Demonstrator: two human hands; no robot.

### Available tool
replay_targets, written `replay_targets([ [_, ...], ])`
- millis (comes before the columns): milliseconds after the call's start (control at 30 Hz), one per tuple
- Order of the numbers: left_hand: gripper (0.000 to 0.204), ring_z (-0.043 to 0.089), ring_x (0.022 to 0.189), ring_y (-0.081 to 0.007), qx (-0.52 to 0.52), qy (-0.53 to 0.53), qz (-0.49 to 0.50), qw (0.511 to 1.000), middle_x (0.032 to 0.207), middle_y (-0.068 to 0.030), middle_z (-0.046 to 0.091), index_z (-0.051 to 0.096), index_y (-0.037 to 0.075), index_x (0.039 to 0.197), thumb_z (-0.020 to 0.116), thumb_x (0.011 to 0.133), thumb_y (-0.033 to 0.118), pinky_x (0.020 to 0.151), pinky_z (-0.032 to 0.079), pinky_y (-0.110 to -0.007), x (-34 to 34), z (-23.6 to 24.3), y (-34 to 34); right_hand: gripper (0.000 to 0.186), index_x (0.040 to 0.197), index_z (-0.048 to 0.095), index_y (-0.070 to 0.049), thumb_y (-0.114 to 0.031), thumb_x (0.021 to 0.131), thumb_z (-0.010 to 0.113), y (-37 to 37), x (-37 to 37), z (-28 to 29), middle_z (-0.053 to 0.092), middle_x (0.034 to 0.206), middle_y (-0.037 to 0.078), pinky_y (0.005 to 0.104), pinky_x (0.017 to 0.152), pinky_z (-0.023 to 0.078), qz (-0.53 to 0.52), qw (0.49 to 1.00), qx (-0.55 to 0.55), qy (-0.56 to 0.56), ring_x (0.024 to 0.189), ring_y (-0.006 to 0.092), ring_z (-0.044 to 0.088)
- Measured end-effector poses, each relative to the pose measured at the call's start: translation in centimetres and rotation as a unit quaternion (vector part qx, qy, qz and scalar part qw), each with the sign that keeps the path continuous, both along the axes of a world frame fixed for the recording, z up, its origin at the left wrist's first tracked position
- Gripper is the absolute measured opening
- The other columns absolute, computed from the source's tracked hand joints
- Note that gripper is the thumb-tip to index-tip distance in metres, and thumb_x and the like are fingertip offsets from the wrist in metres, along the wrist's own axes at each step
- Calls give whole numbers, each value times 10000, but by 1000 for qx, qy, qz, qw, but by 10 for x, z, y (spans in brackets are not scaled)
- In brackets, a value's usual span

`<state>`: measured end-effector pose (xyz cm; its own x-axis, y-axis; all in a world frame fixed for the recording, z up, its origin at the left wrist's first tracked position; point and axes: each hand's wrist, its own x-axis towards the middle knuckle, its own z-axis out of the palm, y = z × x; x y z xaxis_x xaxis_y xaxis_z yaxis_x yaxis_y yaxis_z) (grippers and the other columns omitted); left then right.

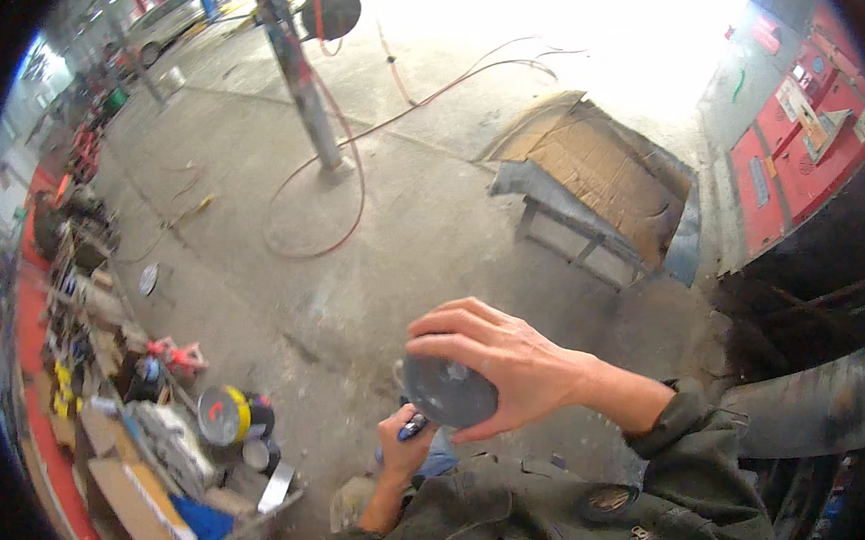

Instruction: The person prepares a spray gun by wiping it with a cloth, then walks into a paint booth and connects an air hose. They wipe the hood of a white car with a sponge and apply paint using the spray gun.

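In the middle of the lower view, my right hand (504, 365) wraps its fingers and thumb round a dark grey round disc (449, 394). Just below and left of it, my left hand (402, 455) grips a small dark tool handle (413, 427); whether this joins the disc behind it is hidden. Both forearms come out of dark green sleeves.
Clutter with cardboard (121, 482) and a yellow-banded can (224, 417) lines the left. A cardboard-covered metal stand (596, 173) stands ahead right. A red cabinet (796, 159) is far right. A post (312, 118) and looping hoses (357, 200) occupy the floor ahead.
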<state>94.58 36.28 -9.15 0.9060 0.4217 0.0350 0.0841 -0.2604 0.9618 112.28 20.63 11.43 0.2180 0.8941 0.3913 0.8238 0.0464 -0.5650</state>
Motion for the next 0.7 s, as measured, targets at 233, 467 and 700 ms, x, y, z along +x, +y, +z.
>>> replay_targets([
  [233, 136, 574, 596, -221, 88, -19, -25, 996, 685, -139, 626, 641, 2, 830, 727, 742, 60, 589, 460, -321, 266, -31, 131, 972, 1465, 376, -64, -322, 685, 896, 38, 216, -95, 565, 1292, 150, 396, 1000, 465, -240, 932, 65, 265, 1162, 250, 565],
  [467, 362, 600, 860, -182, -19, 12, -188, 982, 892, -118, 623, 579, -29, 1093, 719, 775, 76, 761, 481, -343, 522, 27, 192, 832, 1416, 403, 14, -337, 788, 820, 136, 358, -162, 610, 1232, 196, 419, 992, 462, -329, 889, 40, 315, 1142, 324, 588],
  [700, 786, 500, 1127, -232, -151, -53, -338, 927, 1201, -145, 504, 359, -36, 1355, 791, 752, 221, 1010, 396, -371, 781, 9, 187, 518, 1261, 538, -6, -256, 843, 714, 204, 598, -228, 593, 1232, 158, 404, 1039, 414, -361, 847, 41, 389, 1183, 259, 537],
])
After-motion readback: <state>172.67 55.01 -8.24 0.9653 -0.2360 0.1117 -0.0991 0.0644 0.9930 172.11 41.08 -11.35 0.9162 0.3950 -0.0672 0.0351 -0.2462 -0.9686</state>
